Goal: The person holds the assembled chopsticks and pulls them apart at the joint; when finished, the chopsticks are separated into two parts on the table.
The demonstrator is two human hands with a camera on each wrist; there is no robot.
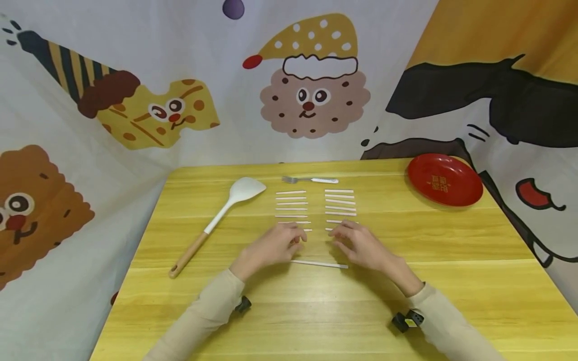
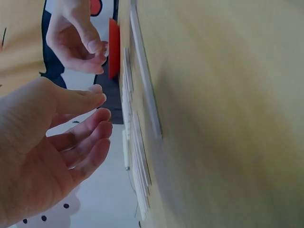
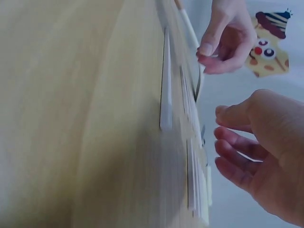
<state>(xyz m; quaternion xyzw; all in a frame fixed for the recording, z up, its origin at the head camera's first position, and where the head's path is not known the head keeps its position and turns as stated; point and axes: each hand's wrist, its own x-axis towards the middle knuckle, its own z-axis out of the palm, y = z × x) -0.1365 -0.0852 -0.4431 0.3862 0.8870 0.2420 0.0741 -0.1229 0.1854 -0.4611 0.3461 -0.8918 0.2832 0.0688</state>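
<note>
Both hands hover over the near end of two columns of short white sticks. My left hand (image 1: 277,244), fingers loosely bent with nothing between them, is by the left column (image 1: 291,209). Across from it, my right hand (image 1: 361,245) is held the same way beside the right column (image 1: 340,207). A longer white stick (image 1: 319,263) lies on the table just on the near side of both hands. In the left wrist view this long stick (image 2: 145,71) lies flat on the wood, apart from the fingers. The nearest short sticks are partly hidden by the hands.
A white spatula (image 1: 226,208) with a wooden handle lies to the left. Behind the columns is a fork (image 1: 311,180) with a white handle. A red plate (image 1: 444,180) stands at the back right of the wooden table (image 1: 451,240). A printed curtain hangs behind.
</note>
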